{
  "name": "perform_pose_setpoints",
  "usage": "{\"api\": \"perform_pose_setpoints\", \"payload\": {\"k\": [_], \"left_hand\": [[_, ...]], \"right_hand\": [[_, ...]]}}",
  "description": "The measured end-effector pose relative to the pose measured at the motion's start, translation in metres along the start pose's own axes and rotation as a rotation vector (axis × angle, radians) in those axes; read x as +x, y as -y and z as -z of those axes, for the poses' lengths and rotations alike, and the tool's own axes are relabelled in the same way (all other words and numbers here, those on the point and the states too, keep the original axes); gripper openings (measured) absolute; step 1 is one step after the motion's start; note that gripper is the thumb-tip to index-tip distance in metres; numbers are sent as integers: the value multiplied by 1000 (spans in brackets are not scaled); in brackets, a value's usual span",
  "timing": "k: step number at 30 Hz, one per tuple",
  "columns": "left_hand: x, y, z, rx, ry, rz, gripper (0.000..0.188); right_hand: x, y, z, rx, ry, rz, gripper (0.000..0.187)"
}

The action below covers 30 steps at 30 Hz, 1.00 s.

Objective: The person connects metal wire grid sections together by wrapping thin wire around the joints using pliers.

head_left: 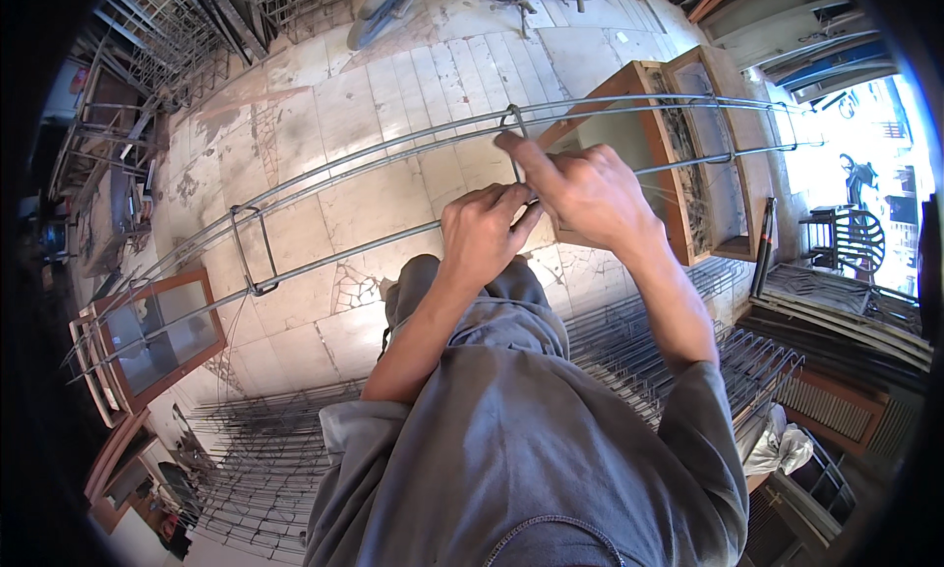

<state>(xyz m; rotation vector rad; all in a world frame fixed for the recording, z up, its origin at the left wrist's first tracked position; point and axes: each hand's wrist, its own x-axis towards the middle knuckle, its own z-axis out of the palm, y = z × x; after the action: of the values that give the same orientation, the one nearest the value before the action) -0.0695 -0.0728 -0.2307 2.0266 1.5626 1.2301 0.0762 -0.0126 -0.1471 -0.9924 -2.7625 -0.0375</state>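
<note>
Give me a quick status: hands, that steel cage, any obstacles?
Left hand and right hand gripping the rebar cage at a stirrup. Nothing blocking them.

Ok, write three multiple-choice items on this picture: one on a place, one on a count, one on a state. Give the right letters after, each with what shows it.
1. Where do both hands meet?
A. on the lower near bar of the long steel rod cage, by its middle stirrup
B. on the stack of steel mesh on the floor
C. on the wooden frame at the left

2. How many rectangular stirrups show clearly along the cage?
A. one
B. three
C. seven

3. How does the cage lie?
A. upright against a wall
B. level, across wooden frames, above the floor
C. flat on the tiles

Answers:
1 A: left hand and right hand close together on the bar of the rod cage beside the middle stirrup.
2 B: left stirrup, middle, and right stirrup.
3 B: it spans from the wooden frame at left to the wooden frame at right, over the tiled floor.
</note>
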Motion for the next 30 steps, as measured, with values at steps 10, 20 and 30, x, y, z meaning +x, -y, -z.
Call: {"api": "perform_pose_setpoints", "payload": {"k": [10,20,30], "left_hand": [[3,-4,-2,-39,-59,15,11],[7,1,2,-59,-74,-120,9],[9,-2,-6,-47,-64,-4,18]], "right_hand": [[17,-18,-4,143,18,0,38],[-1,-39,-47,363,-200,-392,18],[2,-61,-46,361,295,-244,27]]}}
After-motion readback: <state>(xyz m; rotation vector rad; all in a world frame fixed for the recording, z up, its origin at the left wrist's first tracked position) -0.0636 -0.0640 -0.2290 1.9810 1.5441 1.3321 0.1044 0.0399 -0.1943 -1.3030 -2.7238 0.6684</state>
